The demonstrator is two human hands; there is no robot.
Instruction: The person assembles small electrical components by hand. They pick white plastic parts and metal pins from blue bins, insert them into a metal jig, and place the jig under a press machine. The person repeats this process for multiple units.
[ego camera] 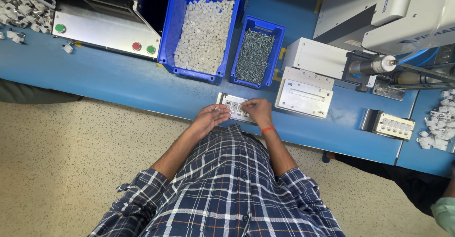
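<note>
Blue workbench (118, 78) runs across the top half of the view, with a speckled beige floor (71, 161) below it on the left, so it looks like a small assembly station. Going left to right: at about 10 o'clock there's a pile of small white plastic pieces (21, 9), then a grey control panel (104, 31) with a green button, a red one and another green one. Around 12 o'clock sits a big blue bin (167, 38) full of little white parts, and just beside it a smaller blue bin (280, 45) of screws. Further right, at 2 o'clock, there's a white machine (379, 14) with a metal nozzle, a flat grey plate (304, 97) in front of it, and at 3 o'clock a second metal fixture (393, 125) plus more loose white clips (438, 128). Dead centre, at the near edge of the bench, is the metal fixture (233, 107) with a row of slots. The left hand (208, 118) is loosely curled, fingertips pinching something small and pale right next to the fixture's left end. The right hand (256, 110), orange band on the wrist, is fingers-down on the fixture, pressing or pinching at one of the slots; can't tell what's under them.
</note>
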